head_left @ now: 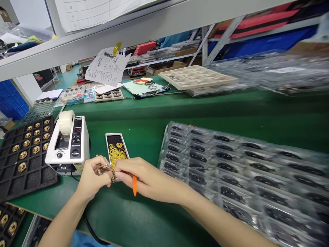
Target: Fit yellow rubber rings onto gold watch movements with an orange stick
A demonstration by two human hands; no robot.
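My left hand (94,176) is closed around a small shiny gold-coloured metal part (104,168), held just in front of a white box (123,136). Thin yellow ring-shaped pieces (118,153) lie heaped inside that box. My right hand (144,176) meets the left at the part, with thumb and forefinger pinched at its right side. An orange stick-like tool with a pointed end (135,186) is tucked in the right hand and juts out below the fingers. Fingers hide most of the gold part, and whether the right fingertips pinch a yellow piece is unclear.
A white tape dispenser (83,142) stands left of the box. Further left, a black foam tray (28,164) carries several round gold parts. Clear plastic trays of dark pieces (226,156) cover the right side. A beige compartment tray (197,76) sits on the back ledge.
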